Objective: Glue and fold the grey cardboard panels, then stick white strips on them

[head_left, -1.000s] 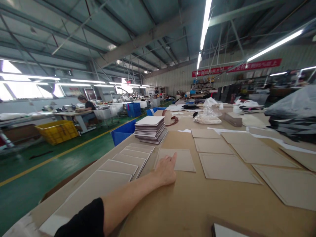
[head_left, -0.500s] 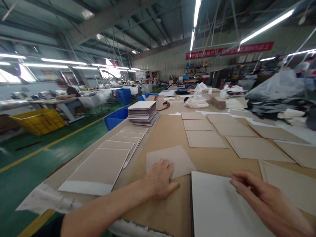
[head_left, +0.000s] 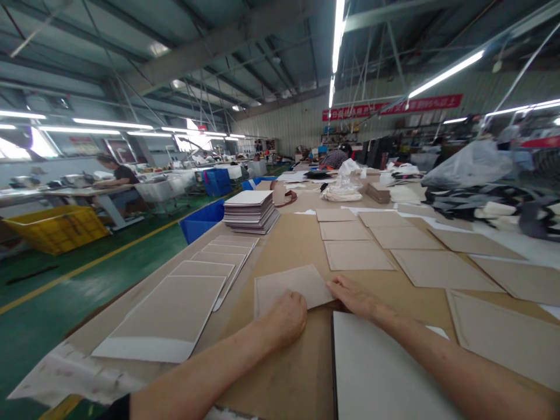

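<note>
A beige sheet [head_left: 284, 283] with a line along its border lies on the brown-covered table between my hands. My left hand [head_left: 286, 318] is closed at its near edge, fingers curled and thumb tucked under. My right hand [head_left: 355, 296] pinches the sheet's right corner between thumb and fingers. Under my right forearm is a stack of white-topped sheets [head_left: 371, 367] with a dark side edge. To the left, overlapping beige sheets with pale borders [head_left: 168, 315] run in a row away from me.
More beige sheets [head_left: 441, 268] are spread out on the right. A tall pile of sheets [head_left: 249, 213] stands at the table's left edge, beside a blue bin [head_left: 201, 220]. Plastic bags [head_left: 470, 163] and dark fabric lie farther right. A seated person [head_left: 120, 175] is across the aisle.
My right hand has moved left from above the white-topped stack to the beige sheet's right corner. My left hand's fingers have gone from lying flat on the sheet to curled at its edge.
</note>
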`<state>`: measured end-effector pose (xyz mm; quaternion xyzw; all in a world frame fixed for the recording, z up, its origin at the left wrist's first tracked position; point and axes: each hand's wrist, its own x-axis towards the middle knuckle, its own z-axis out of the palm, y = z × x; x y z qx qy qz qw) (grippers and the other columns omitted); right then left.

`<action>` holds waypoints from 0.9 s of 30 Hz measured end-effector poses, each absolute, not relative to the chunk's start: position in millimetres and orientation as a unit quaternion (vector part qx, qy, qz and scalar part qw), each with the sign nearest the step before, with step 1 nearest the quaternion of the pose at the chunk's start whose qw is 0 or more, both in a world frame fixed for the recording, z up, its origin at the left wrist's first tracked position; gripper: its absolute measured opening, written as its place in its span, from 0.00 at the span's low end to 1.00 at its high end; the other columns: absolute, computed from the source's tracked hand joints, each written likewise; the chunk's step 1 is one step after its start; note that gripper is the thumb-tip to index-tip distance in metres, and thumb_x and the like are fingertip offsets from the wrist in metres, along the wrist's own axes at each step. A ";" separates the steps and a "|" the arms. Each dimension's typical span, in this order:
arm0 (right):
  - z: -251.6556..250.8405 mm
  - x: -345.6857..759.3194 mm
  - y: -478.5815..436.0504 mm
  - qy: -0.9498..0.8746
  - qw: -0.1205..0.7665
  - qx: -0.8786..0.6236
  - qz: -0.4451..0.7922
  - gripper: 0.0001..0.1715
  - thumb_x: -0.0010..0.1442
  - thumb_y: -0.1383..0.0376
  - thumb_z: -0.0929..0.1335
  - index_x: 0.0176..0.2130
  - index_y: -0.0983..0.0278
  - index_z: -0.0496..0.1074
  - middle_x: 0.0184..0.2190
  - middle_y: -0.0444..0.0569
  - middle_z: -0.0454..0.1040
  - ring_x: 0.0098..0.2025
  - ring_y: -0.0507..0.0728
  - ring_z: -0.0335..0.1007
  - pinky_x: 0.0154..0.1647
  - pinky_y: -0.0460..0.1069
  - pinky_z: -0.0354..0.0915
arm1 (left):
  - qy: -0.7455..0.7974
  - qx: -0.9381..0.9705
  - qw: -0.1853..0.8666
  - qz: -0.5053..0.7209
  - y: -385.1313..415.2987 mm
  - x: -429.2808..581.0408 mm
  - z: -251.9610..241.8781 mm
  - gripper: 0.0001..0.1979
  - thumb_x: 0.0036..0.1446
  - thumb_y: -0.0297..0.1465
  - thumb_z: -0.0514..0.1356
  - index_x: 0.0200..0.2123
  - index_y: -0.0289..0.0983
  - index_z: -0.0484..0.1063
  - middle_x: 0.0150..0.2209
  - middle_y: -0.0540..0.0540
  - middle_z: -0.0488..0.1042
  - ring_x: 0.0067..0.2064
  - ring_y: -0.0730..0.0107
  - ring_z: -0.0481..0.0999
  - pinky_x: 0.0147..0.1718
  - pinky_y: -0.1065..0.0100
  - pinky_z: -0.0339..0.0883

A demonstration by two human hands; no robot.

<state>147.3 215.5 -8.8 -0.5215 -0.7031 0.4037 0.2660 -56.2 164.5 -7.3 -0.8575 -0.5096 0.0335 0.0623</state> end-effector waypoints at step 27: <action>48.9 213.3 87.4 -0.501 0.550 -0.548 0.383 0.38 0.53 0.39 0.67 0.53 0.61 0.70 0.37 0.49 0.74 0.36 0.58 0.69 0.36 0.51 0.69 | -0.407 -0.277 -0.534 -0.687 98.0 14.3 45.7 0.14 0.43 0.40 0.69 0.31 0.39 0.73 0.34 0.49 0.79 0.34 0.70 0.78 0.27 0.74 0.72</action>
